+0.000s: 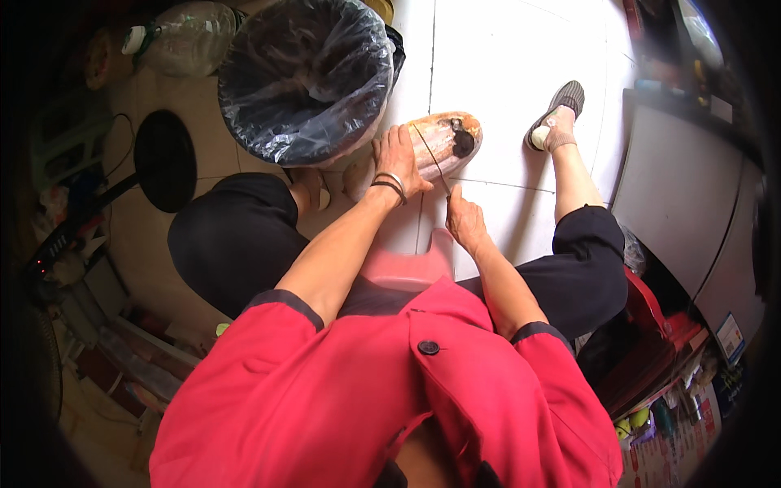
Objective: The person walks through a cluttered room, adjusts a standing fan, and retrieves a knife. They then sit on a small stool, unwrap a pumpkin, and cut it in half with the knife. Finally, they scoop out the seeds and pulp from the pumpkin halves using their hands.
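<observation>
A long pale winter melon or similar large gourd (432, 146) lies on the tiled floor before me, with a dark, rotten-looking patch at its far right end. My left hand (398, 160) presses down on its middle, fingers spread over the rind, a bangle and dark bands at the wrist. In my right hand (466, 218) is the handle of a knife (432, 152). The thin blade lies across the gourd, just right of my left hand; whether it has cut in, I cannot tell.
A bin lined with a clear plastic bag (308, 85) stands beyond the gourd's left end. Between my legs is a pink plastic stool (406, 268). A large clear bottle (189, 39) lies at the upper left, near a round black base (165, 160). A grey cabinet (671, 189) stands right.
</observation>
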Available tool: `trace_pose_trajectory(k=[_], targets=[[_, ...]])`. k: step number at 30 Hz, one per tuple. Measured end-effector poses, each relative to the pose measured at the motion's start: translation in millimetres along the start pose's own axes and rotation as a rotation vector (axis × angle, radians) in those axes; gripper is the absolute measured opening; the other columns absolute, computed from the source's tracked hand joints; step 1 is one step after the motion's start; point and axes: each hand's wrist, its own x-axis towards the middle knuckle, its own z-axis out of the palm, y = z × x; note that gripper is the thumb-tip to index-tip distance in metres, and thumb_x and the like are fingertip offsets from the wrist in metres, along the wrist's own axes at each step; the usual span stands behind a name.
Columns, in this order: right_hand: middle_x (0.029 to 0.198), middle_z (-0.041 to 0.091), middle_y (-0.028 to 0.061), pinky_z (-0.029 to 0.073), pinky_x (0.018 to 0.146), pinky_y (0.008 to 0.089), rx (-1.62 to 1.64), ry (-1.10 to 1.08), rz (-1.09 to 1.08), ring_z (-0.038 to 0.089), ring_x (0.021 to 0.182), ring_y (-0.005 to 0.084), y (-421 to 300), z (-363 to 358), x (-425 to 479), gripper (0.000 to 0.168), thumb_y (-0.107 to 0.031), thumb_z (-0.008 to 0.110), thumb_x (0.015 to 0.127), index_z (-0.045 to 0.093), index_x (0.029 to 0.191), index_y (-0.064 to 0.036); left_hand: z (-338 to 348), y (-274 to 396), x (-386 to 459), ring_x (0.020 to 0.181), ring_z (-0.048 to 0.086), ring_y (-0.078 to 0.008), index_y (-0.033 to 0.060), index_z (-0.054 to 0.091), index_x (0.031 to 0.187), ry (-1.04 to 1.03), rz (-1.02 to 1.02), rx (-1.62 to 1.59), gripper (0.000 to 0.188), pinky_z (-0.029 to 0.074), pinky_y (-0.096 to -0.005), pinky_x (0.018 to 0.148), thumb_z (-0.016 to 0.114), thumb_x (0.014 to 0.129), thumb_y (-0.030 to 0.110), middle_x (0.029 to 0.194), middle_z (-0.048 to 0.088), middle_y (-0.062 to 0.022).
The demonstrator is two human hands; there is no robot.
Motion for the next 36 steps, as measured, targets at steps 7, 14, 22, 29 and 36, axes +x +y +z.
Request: trace_pose_trajectory(k=[7,14,22,29,36], targets=[[0.067,0.059,0.0223,0.044,0.053,0.0519,0.054,0.06,-0.033,0.057,0.061,0.0434,15.4,12.2,6.1,0.017,-0.004,0.043,0.086,0.035,0.101,0.0,2.3,-11.0,5.7,0.114,0.043,-0.0336,-0.0016,0.033,0.123,0.007,0.035,-0.168,0.107,0.034,-0.0439,0.1,0.092,0.037,0.027,0.121,0.042,-0.019],[0.063,0.059,0.0227,0.047,0.053,0.0491,-0.08,-0.035,-0.034,0.058,0.057,0.041,-32.8,-22.9,29.6,0.031,-0.003,0.043,0.081,0.039,0.109,0.01,0.7,-77.2,38.0,0.115,0.045,-0.0307,-0.004,0.029,0.125,-0.108,0.116,-0.253,0.111,0.034,-0.0377,0.102,0.09,0.04,0.032,0.12,0.045,-0.0188],[0.07,0.06,0.0188,0.046,0.052,0.0483,-0.079,0.04,-0.164,0.06,0.061,0.0376,18.5,2.7,63.1,0.018,-0.002,0.045,0.082,0.04,0.099,0.0,-38.5,-59.7,43.7,0.124,0.039,-0.0322,-0.0042,0.028,0.136,-0.156,0.125,-0.3,0.117,0.028,-0.0393,0.107,0.088,0.043,0.036,0.131,0.043,-0.0197],[0.072,0.06,0.0185,0.048,0.057,0.0477,-0.042,0.019,-0.136,0.061,0.064,0.0378,22.3,11.3,64.2,0.022,0.0,0.048,0.078,0.041,0.099,-0.001,-33.4,-53.5,34.8,0.126,0.037,-0.0328,-0.0039,0.03,0.136,-0.176,0.053,-0.467,0.116,0.026,-0.0397,0.109,0.087,0.044,0.039,0.134,0.041,-0.0203],[0.072,0.06,0.0173,0.048,0.055,0.0468,-0.051,0.019,-0.173,0.061,0.064,0.0363,19.3,-2.0,71.8,0.02,0.002,0.047,0.077,0.042,0.096,-0.001,-48.8,-71.2,43.9,0.125,0.038,-0.0324,-0.0032,0.033,0.136,-0.224,0.036,-0.349,0.114,0.027,-0.0393,0.109,0.087,0.044,0.038,0.133,0.043,-0.0196]])
